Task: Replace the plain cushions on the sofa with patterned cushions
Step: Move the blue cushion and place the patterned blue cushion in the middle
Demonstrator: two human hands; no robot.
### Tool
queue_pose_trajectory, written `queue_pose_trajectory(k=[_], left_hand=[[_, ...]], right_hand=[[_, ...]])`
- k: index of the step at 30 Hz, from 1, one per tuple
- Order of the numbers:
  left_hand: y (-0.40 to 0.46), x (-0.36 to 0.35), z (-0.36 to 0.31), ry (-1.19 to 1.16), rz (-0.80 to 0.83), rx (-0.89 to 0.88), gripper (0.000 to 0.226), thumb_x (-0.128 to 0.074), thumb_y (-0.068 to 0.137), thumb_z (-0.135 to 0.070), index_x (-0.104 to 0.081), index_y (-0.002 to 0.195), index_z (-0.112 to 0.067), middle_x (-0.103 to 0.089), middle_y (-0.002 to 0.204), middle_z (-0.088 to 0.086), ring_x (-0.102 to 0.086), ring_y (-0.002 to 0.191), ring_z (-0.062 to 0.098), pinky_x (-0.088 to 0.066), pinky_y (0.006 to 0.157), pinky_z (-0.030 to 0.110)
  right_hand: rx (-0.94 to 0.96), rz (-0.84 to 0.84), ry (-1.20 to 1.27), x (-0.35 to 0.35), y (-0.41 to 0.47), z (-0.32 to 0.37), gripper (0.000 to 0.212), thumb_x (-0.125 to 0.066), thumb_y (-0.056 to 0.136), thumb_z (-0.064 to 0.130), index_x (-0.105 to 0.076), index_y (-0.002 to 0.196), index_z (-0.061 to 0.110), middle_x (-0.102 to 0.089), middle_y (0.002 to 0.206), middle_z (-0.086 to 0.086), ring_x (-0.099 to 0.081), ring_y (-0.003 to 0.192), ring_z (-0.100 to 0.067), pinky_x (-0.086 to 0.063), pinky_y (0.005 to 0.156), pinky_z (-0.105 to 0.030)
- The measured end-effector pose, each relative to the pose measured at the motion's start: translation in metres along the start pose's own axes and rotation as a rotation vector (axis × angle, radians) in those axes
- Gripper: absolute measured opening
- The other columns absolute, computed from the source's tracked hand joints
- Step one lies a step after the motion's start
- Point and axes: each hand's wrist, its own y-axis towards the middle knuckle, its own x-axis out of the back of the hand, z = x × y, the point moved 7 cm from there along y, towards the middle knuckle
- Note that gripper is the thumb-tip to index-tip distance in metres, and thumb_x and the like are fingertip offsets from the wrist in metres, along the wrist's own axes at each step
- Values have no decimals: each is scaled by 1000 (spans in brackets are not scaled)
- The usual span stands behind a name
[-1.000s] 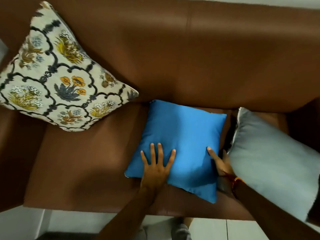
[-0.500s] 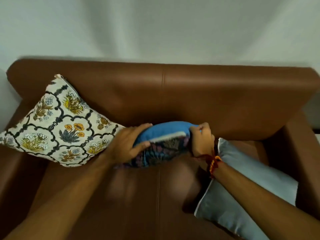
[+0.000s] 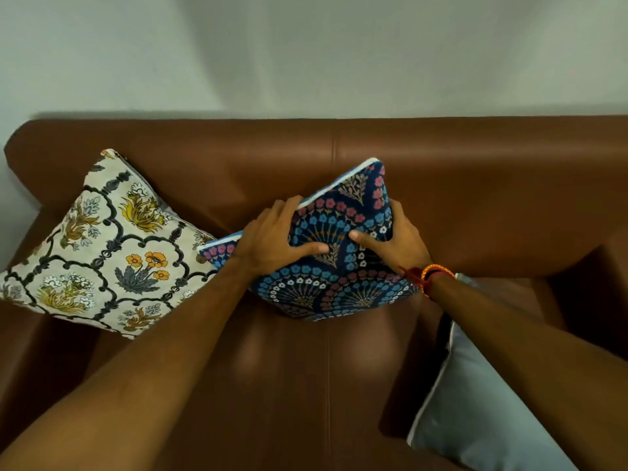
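Gripping the soft, light navy floral cushion (image 3: 334,266) by opposite edges, my left hand (image 3: 272,241) and right hand (image 3: 396,244) prop it against the sofa backrest (image 3: 475,185).

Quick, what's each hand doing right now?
Left hand: gripping the dark blue floral-patterned cushion.
Right hand: gripping the same cushion.
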Motion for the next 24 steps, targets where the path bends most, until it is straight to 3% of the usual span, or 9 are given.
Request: queue_pose_trajectory(k=[4, 8, 13, 17, 20, 22, 24], left_hand=[[9, 5, 13, 37, -112, 137, 89, -36, 80, -93, -40, 136, -23, -60, 124, 8, -61, 111, 34, -53, 87, 52], [0, 2, 10, 203, -195, 228, 95, -27, 86, -90, -42, 139, -12, -54, 128, 14, -53, 115, 37, -49, 91, 61], [-14, 13, -13, 206, -438, 123, 83, -40, 93, -77, -49, 136, -7, -54, 127, 16, -53, 114, 36, -41, 101, 63], [-25, 17, -69, 79, -606, -98, 62, -64, 92, -52, -51, 132, -6, -49, 134, 18, -48, 125, 34, -37, 107, 63], [-51, -38, -143, 88, -433, -430, 58, -64, 91, -45, -52, 134, -8, -51, 137, 18, -47, 131, 38, -29, 116, 62], [-79, -103, -181, 130, -136, -576, 65, -61, 90, -49, -51, 140, -8, -51, 143, 19, -46, 137, 40, -23, 120, 63], [-113, -186, -220, 235, 217, -620, 80, -54, 90, -58, -40, 153, -12, -40, 157, 18, -33, 149, 39, -12, 122, 67]], right_hand=[[95, -59, -107, -8, 11, 23, 98, -59, 75, 85, -32, 152, 32, -62, 142, 0, -62, 128, -27, -52, 100, -57], [38, -101, -213, -17, 8, 19, 99, -56, 82, 81, -18, 161, 34, -53, 146, -11, -51, 134, -37, -45, 104, -62], [27, -102, -178, -12, -3, 7, 111, -54, 78, 85, -2, 164, 38, -42, 154, -12, -44, 141, -38, -41, 111, -61], [54, -108, -186, 13, -27, -16, 114, -57, 77, 86, -3, 165, 37, -38, 161, -8, -39, 146, -34, -39, 115, -57], [54, -61, -306, 37, -72, -69, 115, -61, 79, 80, -13, 166, 24, -40, 161, -10, -41, 147, -34, -37, 119, -52], [35, 1, -447, 47, -112, -116, 113, -59, 81, 79, -17, 166, 18, -37, 165, -9, -37, 151, -33, -32, 122, -48], [-25, 52, -604, 74, -168, -183, 113, -54, 81, 83, -17, 166, 18, -33, 167, -9, -35, 152, -33, -31, 122, -47]])
